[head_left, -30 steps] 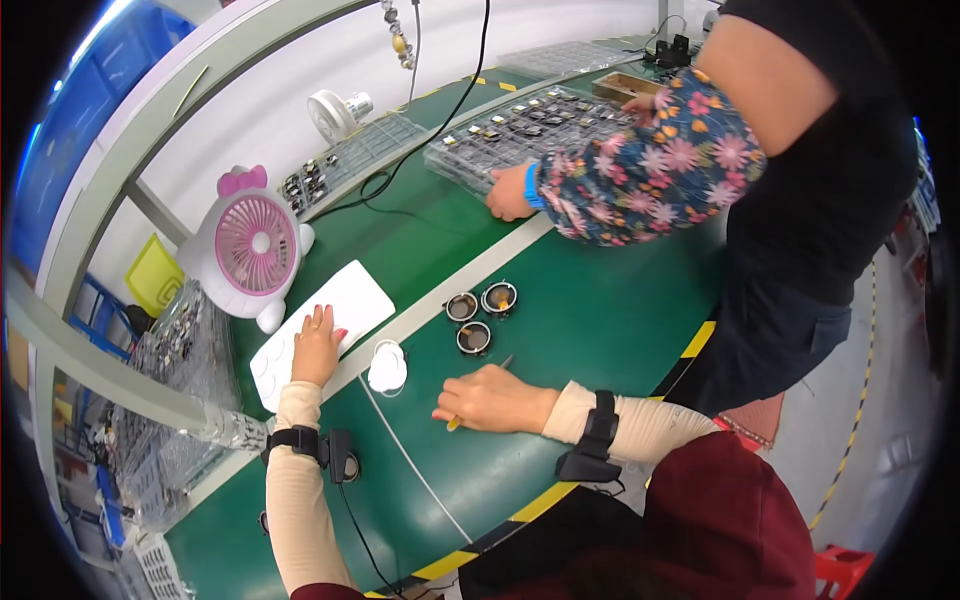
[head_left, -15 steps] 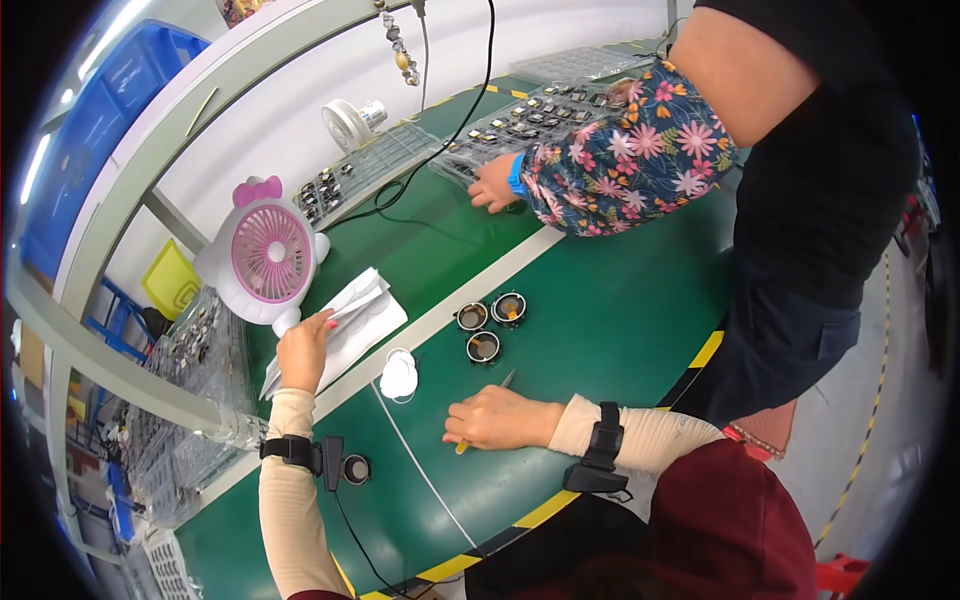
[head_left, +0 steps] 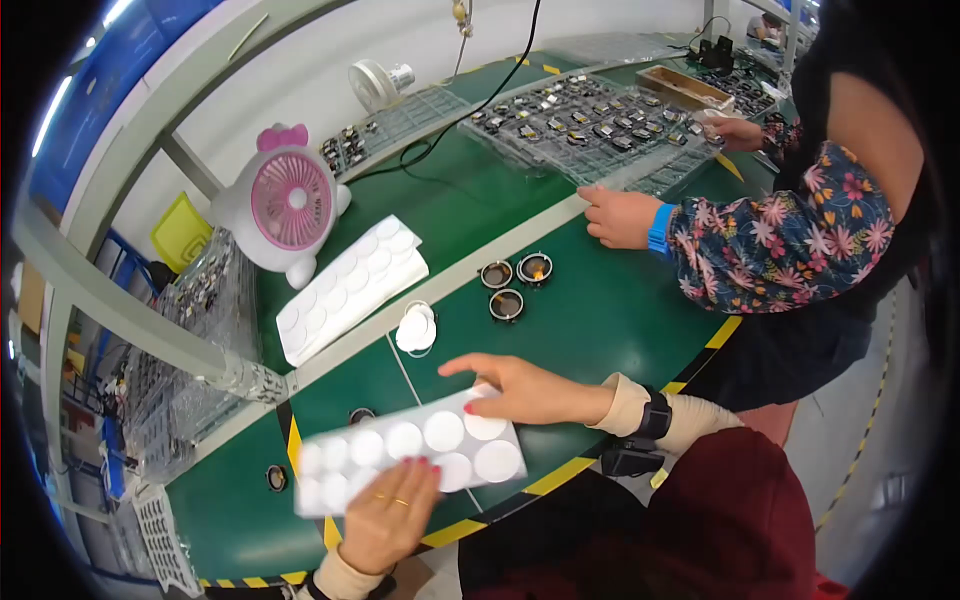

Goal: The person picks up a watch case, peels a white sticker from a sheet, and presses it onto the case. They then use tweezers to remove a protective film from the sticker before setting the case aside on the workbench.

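Note:
A white sheet of round stickers [head_left: 403, 440] is in front of me above the near part of the green table, slightly blurred. My left hand [head_left: 392, 510] holds its lower edge, fingers together on top and thumb hidden. At the upper right corner, my right hand [head_left: 530, 390] grips the sheet with its thumb on top; the index finger stretches out past the edge. Farther off lies a stack of similar sticker sheets [head_left: 350, 285]. A small pile of loose white discs [head_left: 416, 328] sits near the pale strip. Right of it stand three round black-rimmed parts [head_left: 506, 304].
A pink-and-white fan [head_left: 292, 200] stands at the left back. Another round part [head_left: 276, 478] lies at the left. A co-worker's hand [head_left: 625, 217] rests at the right, by trays of small parts [head_left: 590, 120]. A black cable [head_left: 470, 110] hangs across the back.
My left hand has brought a sticker sheet from the stack toward me. My right hand now grips that sheet; its pointed tool is no longer clearly visible. The co-worker's arms have shifted right.

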A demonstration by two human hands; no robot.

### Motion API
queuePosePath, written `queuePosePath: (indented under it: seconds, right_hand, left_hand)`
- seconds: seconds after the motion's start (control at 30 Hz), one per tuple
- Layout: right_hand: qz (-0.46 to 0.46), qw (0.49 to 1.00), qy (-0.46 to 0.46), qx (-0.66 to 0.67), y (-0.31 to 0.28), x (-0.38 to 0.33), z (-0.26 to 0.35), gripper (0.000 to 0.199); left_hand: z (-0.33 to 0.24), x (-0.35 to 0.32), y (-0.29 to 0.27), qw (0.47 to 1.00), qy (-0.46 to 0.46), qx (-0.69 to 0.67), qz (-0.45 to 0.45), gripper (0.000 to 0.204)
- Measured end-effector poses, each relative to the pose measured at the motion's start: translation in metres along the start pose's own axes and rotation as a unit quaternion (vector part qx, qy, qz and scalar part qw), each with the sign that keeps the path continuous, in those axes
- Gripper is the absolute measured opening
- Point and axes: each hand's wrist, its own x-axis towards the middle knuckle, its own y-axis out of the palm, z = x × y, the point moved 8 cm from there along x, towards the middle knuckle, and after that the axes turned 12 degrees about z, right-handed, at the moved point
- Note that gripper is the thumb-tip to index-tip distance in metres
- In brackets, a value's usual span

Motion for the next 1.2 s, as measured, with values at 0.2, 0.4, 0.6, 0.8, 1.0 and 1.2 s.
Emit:
queuePosePath:
  seconds: [0.2, 0.4, 0.6, 0.8, 1.0, 1.2]
  right_hand:
    - [0.082, 0.961, 0.036, -0.262, 0.017, -0.001, -0.022, 0.051]
    - [0.141, 0.959, 0.01, -0.245, 0.025, 0.002, -0.015, 0.049]
    - [0.203, 0.928, 0.044, -0.309, 0.035, -0.003, 0.003, 0.048]
    - [0.226, 0.929, -0.056, -0.289, 0.041, -0.013, 0.021, 0.037]
    - [0.204, 0.924, -0.085, -0.313, 0.027, -0.006, 0.022, 0.026]
    - [-0.04, 0.994, -0.09, -0.046, -0.014, 0.018, 0.044, 0.017]
  left_hand:
    - [-0.003, -0.01, 0.063, 0.97, -0.054, -0.159, 0.177, 0.055]
    - [0.012, -0.015, 0.095, 0.963, -0.072, -0.173, 0.193, 0.061]
    - [0.011, -0.018, 0.09, 0.964, -0.081, -0.173, 0.184, 0.061]
    - [0.01, -0.018, 0.088, 0.961, -0.084, -0.19, 0.185, 0.062]
    - [0.023, -0.022, 0.085, 0.96, -0.111, -0.218, 0.137, 0.059]
    - [0.09, -0.011, 0.045, 0.95, -0.224, -0.219, 0.014, 0.049]
